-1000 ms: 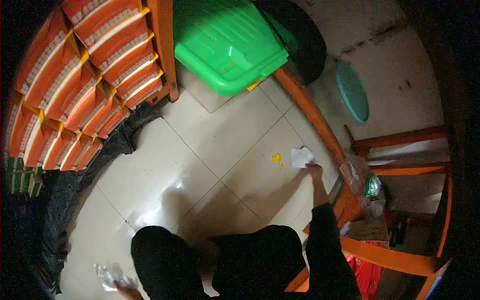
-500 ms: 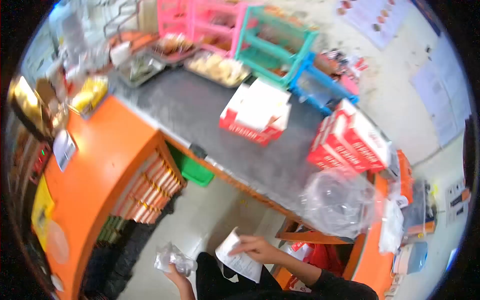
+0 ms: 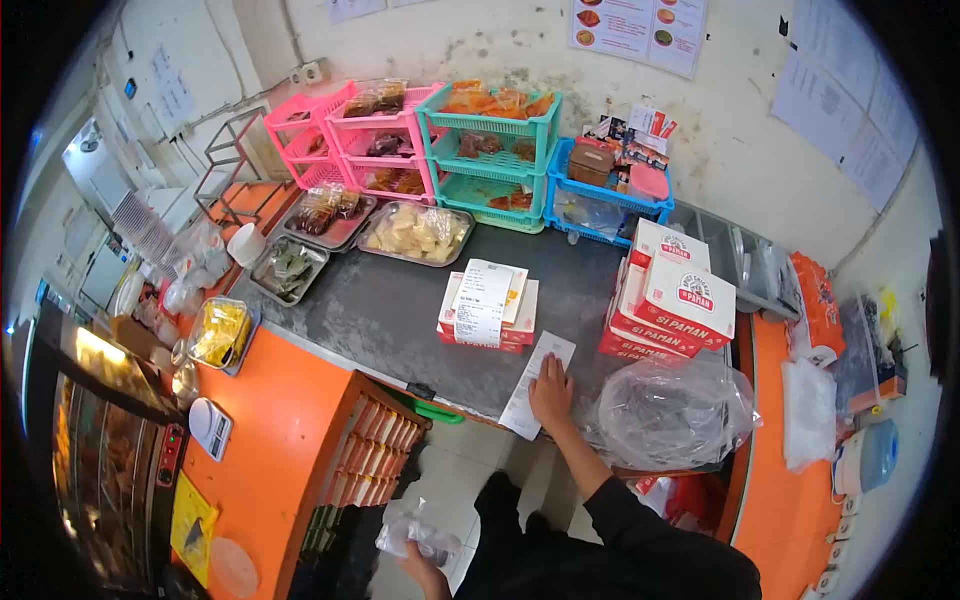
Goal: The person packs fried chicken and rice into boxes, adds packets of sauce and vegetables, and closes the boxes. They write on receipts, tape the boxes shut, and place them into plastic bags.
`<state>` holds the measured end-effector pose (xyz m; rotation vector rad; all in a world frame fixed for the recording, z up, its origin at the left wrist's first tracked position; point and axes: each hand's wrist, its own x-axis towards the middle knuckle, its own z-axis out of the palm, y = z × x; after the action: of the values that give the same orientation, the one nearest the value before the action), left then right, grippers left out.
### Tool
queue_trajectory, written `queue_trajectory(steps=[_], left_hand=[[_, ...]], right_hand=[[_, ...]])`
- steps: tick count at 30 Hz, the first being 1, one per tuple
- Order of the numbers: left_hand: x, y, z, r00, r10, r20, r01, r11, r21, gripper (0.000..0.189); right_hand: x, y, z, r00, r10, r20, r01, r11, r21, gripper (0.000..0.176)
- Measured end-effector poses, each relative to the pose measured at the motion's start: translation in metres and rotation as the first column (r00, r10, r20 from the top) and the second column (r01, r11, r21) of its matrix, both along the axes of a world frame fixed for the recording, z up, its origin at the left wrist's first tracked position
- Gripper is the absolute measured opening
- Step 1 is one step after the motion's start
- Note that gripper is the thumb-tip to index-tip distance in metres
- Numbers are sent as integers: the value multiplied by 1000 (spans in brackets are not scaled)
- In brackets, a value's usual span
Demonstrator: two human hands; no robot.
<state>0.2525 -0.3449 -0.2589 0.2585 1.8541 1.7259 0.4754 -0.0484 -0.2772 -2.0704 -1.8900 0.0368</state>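
Observation:
My right hand [image 3: 551, 393] lies with fingers spread on a long white receipt [image 3: 522, 404], which rests on the dark countertop [image 3: 390, 310] near its front edge. Down at the lower middle, my left hand [image 3: 425, 570] is closed around a bunched clear plastic bag [image 3: 416, 533]; what the bag contains cannot be made out. Left of the receipt stand red and white food boxes [image 3: 520, 322], with a second printed receipt [image 3: 481, 305] lying across their top. To the right is a stack of similar boxes [image 3: 655, 335], and in front of it a large clear plastic bag [image 3: 680, 412].
Pink [image 3: 385, 150] and green basket racks [image 3: 490, 160] stand along the wall, beside a blue basket [image 3: 610, 195]. Trays of packed food [image 3: 418, 234] sit before them. An orange counter [image 3: 290, 410] with a small scale [image 3: 210, 425] is at left.
My right hand has moved forward from above my lap, and the receipt it held is now on the countertop. My left hand still holds the plastic bag. The camera view has shifted.

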Motion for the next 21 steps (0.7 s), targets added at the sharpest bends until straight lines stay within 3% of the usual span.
queue_trajectory(steps=[1, 3, 7, 9, 10, 12, 15, 16, 17, 18, 19, 20, 21], left_hand=[[-5, 14, 4, 1000, -9, 2, 9, 1000, -1, 43], [-14, 41, 13, 998, 0, 57, -1, 1000, 32, 39], [-23, 103, 33, 990, -143, -7, 142, 981, 133, 42], [-23, 130, 34, 977, -209, 34, 202, 969, 144, 47], [-20, 144, 38, 972, -224, 67, 213, 967, 139, 53], [-10, 169, 49, 954, -287, 90, 272, 951, 151, 53], [7, 190, 59, 910, -399, 111, 376, 909, 180, 55], [9, 197, 50, 879, -477, -8, 472, 867, 159, 57], [12, 203, 41, 829, -545, -124, 558, 820, 126, 58], [13, 215, 38, 726, -581, -368, 664, 732, 153, 52], [11, 228, 44, 721, -585, -370, 667, 731, 145, 52], [9, 241, 54, 477, -713, -514, 748, 636, -188, 46], [5, 257, 62, 185, -811, -555, 698, 506, -506, 41]], right_hand=[[-5, 13, -4, 996, 23, -91, -20, 999, 31, 49], [-27, 33, -13, 999, -44, -28, 45, 998, 32, 52], [-51, 50, -8, 989, -134, 65, 138, 988, -62, 57], [-45, 42, -1, 984, -119, -136, 127, 990, 55, 58], [-37, 35, 3, 982, -128, -138, 137, 989, 54, 58], [-22, 14, 9, 998, 38, 44, -42, 996, 83, 60], [-18, 9, 2, 994, 78, 79, -80, 996, 26, 62], [-23, 14, 0, 995, 76, 72, -76, 997, -1, 63], [-28, 19, -3, 995, 74, 66, -72, 997, -27, 64], [-35, 20, 2, 997, 41, 67, -39, 999, -23, 61], [-38, 19, 5, 998, 9, 64, -7, 1000, -23, 60], [-37, 19, -4, 998, 43, 44, -44, 999, 18, 60], [-36, 17, -1, 998, 42, 37, -42, 999, 18, 60]])
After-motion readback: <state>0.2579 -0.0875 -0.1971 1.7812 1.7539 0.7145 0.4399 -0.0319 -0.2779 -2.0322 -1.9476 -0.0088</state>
